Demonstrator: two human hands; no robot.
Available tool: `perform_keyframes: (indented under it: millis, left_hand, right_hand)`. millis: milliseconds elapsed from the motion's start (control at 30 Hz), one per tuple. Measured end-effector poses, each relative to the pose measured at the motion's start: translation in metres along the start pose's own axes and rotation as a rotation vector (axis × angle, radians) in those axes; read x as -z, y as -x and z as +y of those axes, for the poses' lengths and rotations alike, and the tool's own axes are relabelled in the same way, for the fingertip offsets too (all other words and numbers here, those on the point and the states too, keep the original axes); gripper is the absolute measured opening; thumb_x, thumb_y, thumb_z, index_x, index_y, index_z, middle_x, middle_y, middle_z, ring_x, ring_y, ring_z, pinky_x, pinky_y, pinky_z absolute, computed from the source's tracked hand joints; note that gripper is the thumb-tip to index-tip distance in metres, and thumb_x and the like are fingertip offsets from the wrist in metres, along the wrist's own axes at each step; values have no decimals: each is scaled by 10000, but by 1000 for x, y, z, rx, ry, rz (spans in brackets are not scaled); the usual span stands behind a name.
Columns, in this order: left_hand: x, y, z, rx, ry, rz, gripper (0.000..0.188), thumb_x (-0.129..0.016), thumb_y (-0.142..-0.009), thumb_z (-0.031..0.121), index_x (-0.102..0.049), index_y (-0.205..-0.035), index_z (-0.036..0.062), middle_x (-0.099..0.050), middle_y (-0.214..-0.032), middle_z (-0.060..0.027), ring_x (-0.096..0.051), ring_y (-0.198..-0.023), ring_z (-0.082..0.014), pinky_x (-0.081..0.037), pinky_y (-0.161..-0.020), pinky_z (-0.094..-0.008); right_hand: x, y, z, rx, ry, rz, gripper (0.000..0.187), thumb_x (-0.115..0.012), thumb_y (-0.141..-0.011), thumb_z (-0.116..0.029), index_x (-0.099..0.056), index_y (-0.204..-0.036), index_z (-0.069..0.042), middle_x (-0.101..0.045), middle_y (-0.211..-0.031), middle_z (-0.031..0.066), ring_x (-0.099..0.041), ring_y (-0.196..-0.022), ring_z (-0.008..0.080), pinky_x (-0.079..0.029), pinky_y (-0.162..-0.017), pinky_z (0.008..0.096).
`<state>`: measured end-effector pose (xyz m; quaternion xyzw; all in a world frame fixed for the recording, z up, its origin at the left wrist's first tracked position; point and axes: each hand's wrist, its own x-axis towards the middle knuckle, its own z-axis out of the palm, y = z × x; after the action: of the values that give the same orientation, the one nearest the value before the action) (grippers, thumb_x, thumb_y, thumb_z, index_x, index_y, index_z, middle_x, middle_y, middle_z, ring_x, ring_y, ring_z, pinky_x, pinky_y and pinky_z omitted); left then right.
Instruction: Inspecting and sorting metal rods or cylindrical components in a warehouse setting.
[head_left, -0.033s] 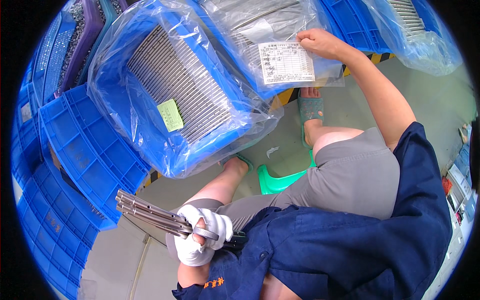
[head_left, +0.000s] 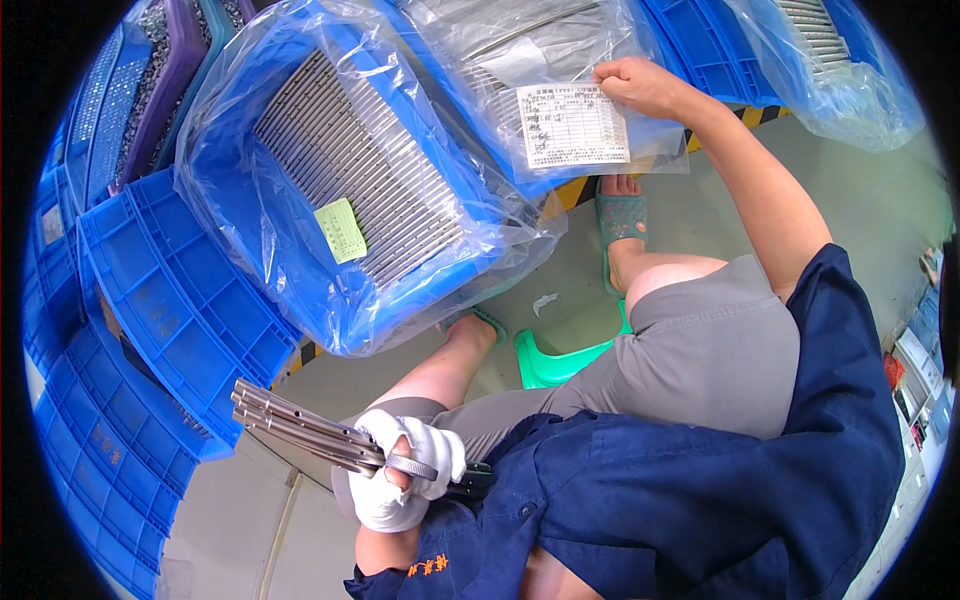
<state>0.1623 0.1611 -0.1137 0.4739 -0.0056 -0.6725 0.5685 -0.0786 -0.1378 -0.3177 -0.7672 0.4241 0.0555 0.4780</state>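
My left hand (head_left: 400,485), in a white glove with a finger bared, is closed around a bundle of metal tubes (head_left: 300,427) with small holes in them. A grey knurled ring (head_left: 412,466) shows against its fingers, and something black lies just beside the glove. At the upper right, my bare right hand (head_left: 648,88) pinches the top corner of a printed paper form (head_left: 575,128) with handwriting. The form lies in or on clear plastic, over a blue bin (head_left: 540,185) lined with a plastic bag.
A bag-lined blue crate (head_left: 345,320) holds rows of metal rods (head_left: 355,165) and a green paper slip (head_left: 341,231). Blue crates (head_left: 180,290) are stacked at left. A green stool (head_left: 560,365) stands under my legs. More rods (head_left: 815,30) lie at upper right.
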Motion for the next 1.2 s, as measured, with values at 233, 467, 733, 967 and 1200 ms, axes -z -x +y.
perform_keyframes:
  millis: [233,467,733,967,1200]
  left_hand:
    - [-1,-1,1,8,-2,19,268,-663,-723,232,-458,-810,82,-389,-513,-10,-375,-400,-158,-321,-447,-320]
    - [-2,-1,2,15,14,15,266,-667,-720,222,-468,-820,75,-393,-514,-7,-374,-401,-154,-319,-446,-319]
    - [-3,-1,0,26,16,8,257,-670,-717,211,-477,-815,71,-398,-516,-11,-375,-402,-153,-323,-447,-320]
    - [-2,-1,1,27,13,20,262,-673,-714,211,-473,-810,71,-398,-517,-14,-373,-404,-152,-327,-448,-322]
    - [-2,-3,-1,16,-30,-10,254,-648,-739,236,-458,-821,89,-374,-512,14,-343,-398,-120,-315,-442,-301]
  right_hand:
    - [0,-2,2,-6,4,-6,275,-414,-725,-204,-549,-847,2,-566,-745,167,-529,-682,253,-416,-655,329]
    - [-1,-1,3,7,12,2,285,-414,-727,-211,-555,-858,-1,-572,-762,170,-537,-698,262,-416,-658,334]
    - [-3,2,1,11,-16,33,236,-396,-730,-169,-527,-790,18,-516,-642,98,-460,-621,168,-390,-590,302]
    - [-3,0,4,19,-21,37,228,-394,-732,-164,-524,-786,16,-514,-645,96,-457,-624,167,-390,-597,301]
    - [-3,0,6,26,-21,16,224,-398,-729,-168,-520,-777,14,-512,-642,102,-460,-627,172,-391,-602,305]
